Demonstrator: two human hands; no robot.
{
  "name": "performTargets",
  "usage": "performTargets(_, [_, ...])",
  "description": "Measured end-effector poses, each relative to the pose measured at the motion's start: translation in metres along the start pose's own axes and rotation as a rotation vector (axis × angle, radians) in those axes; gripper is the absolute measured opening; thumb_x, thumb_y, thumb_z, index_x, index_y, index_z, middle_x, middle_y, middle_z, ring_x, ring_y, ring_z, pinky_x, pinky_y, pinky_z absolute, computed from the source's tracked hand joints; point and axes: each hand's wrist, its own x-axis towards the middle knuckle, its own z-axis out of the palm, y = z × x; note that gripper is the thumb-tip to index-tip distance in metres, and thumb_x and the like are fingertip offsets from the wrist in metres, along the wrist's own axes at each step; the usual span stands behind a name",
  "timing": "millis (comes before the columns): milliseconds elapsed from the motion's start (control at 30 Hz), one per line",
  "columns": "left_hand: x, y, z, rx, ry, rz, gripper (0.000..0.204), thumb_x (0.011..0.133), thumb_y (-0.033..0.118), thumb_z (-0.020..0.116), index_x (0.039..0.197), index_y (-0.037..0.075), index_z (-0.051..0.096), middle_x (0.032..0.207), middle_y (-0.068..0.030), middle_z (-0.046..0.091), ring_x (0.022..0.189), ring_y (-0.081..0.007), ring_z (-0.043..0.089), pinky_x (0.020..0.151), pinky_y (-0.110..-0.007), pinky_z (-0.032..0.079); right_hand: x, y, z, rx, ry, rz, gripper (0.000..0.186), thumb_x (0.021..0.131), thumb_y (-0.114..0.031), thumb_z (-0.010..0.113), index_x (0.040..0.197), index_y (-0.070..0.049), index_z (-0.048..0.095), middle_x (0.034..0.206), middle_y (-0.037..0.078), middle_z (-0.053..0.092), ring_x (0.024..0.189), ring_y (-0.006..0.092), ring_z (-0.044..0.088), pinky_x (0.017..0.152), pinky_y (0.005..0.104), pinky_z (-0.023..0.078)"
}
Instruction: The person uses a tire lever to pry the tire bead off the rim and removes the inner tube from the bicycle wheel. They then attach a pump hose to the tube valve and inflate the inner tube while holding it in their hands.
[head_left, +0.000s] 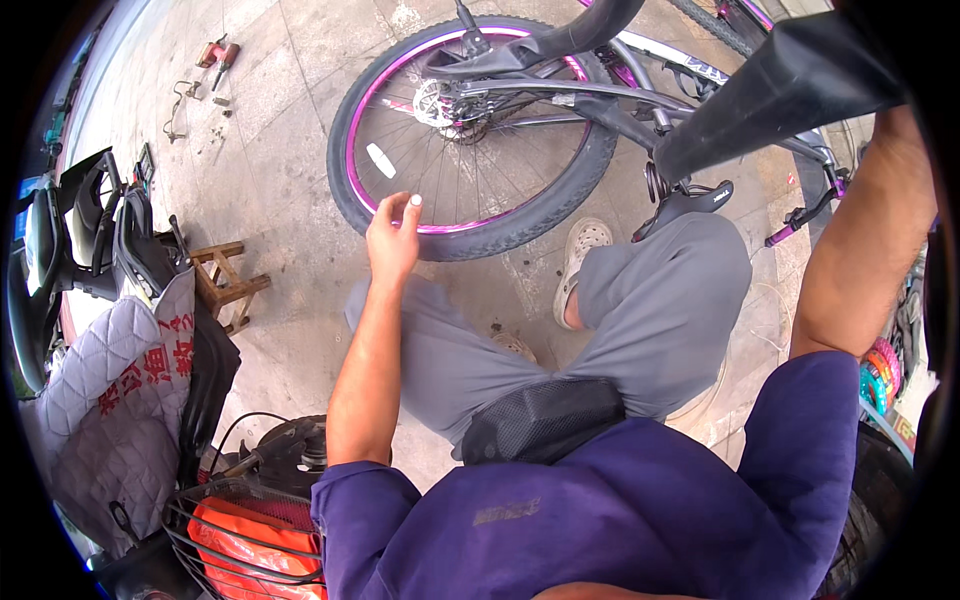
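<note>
My left hand (393, 238) is by the near edge of a bicycle wheel (350, 140); its thumb is up, its fingers are loosely bent and apart, and nothing shows in it. The wheel has a black tyre, a magenta rim and a disc rotor (433, 103). Across the upper right runs a black inner tube (775, 105), lifted close to me, and another length with a valve stem hangs over the wheel's top. My raised right forearm (870, 240) ends at the upper end of this tube, where the right hand is hidden. Beneath the tube lies the grey bicycle frame (540, 85).
A red power drill (218, 55) lies on the paved floor at the far left. Nearer stand a small wooden stool (222, 290) and a scooter with a quilted cover (120, 370). A wire basket (250, 575) with an orange bag is by my left elbow. The saddle (690, 205) rests beside my right knee.
</note>
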Motion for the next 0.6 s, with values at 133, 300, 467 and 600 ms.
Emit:
performTargets(133, [0.005,0.119,0.006,-0.943,-0.393,-0.376,0.099,0.101,0.075,0.037,0.16,-0.003,0.021,0.14,-0.0326,0.055,0.117,-0.0375,0.066,0.099,-0.047,0.056,-0.027,0.074,0.042,0.193,-0.259,0.286,0.026,0.108,-0.021,0.056,0.111,0.004,0.063,0.105,0.008,0.069,0.085,0.0118,0.061,0.083,0.0296,0.05])
performTargets(300, [0.045,0.118,0.027,-1.31,-0.368,-0.396,0.072,0.102,0.047,0.063,0.151,0.003,0.034,0.134,-0.0247,0.06,0.105,-0.0322,0.07,0.081,-0.037,0.062,-0.076,0.141,0.112,0.105,-0.73,0.405,0.016,0.104,-0.014,0.058,0.099,0.002,0.055,0.078,0.011,0.054,0.076,0.0192,0.054,0.073,0.0413,0.045])
performTargets(467, [0.022,0.13,-0.019,-0.768,-0.225,-0.254,0.06,0.102,0.034,0.066,0.149,0.005,0.043,0.129,-0.0167,0.064,0.097,-0.0268,0.069,0.079,-0.034,0.06,-0.092,0.113,0.12,0.294,-0.766,-0.006,0.014,0.098,-0.014,0.062,0.1,-0.002,0.056,0.106,0.014,0.057,0.092,0.0366,0.064,0.078,0.0497,0.05])
performTargets(600, [-0.046,0.099,-0.033,-0.584,-0.381,-0.47,0.09,0.099,0.062,0.059,0.158,0.001,0.03,0.138,-0.0261,0.059,0.111,-0.0383,0.068,0.09,-0.046,0.06,-0.096,0.086,0.125,0.387,-0.862,-0.086,0.017,0.094,-0.014,0.066,0.102,0.001,0.064,0.111,0.016,0.058,0.103,0.0351,0.064,0.088,0.0476,0.051])
